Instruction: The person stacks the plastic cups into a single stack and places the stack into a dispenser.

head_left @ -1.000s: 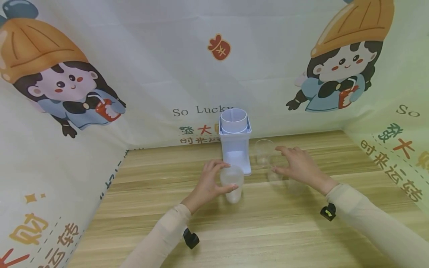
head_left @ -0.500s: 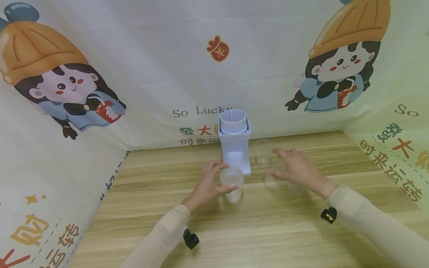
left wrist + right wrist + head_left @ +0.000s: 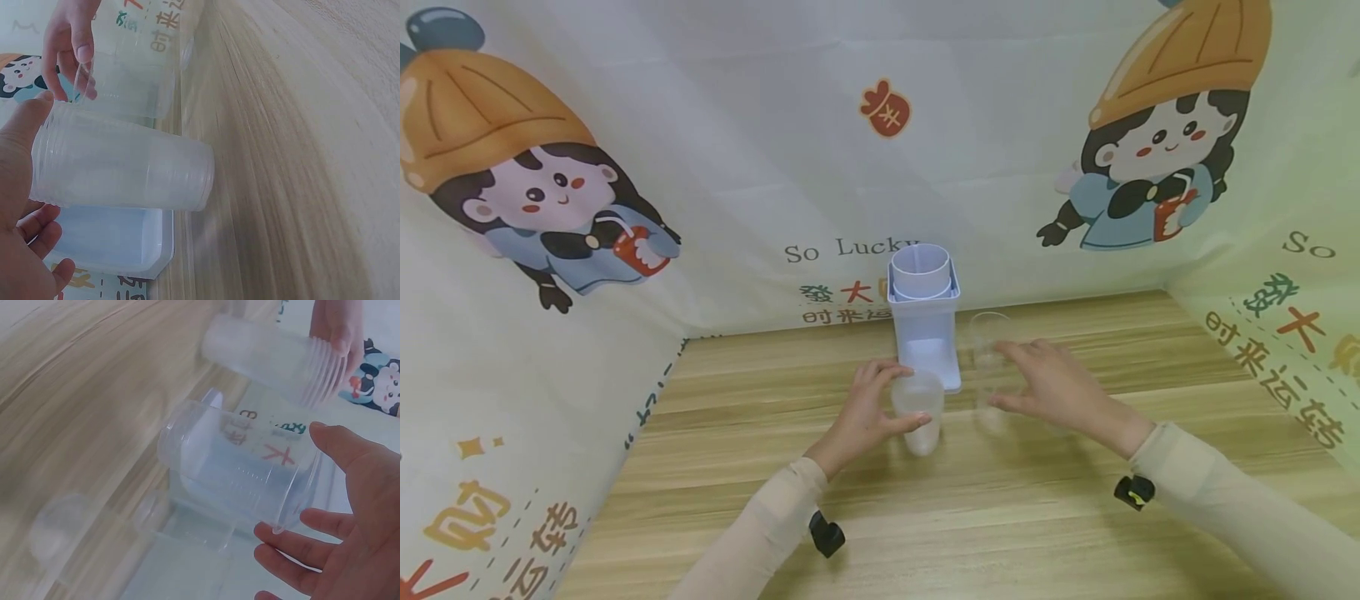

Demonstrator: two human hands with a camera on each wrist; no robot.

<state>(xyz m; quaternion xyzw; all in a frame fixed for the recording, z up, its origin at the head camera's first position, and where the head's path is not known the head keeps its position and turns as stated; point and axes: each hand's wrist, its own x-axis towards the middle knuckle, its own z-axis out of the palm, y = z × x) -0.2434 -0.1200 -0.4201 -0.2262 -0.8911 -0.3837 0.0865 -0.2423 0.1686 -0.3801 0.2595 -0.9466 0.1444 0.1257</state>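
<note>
My left hand [image 3: 868, 408] grips a stack of nested frosted plastic cups [image 3: 919, 417] near the rims, thumb on the near side. Several rims show one inside another in the right wrist view. To the right, my right hand [image 3: 1056, 387] holds a single clear plastic cup [image 3: 234, 465] between thumb and fingers near its rim. This cup stands about upright, apart from the stack. Whether its base touches the table cannot be told. Another clear cup [image 3: 988, 329] stands just behind the right fingertips, partly hidden by them.
A pale blue-white holder [image 3: 925, 333] with a round tube on top stands behind both hands against the printed cloth backdrop [image 3: 737, 167]. In the right wrist view, a further clear cup [image 3: 59, 531] is on the wooden table [image 3: 865, 517].
My right hand has moved left with the clear cup, closer to the stack. The left hand and its stack have stayed in place.
</note>
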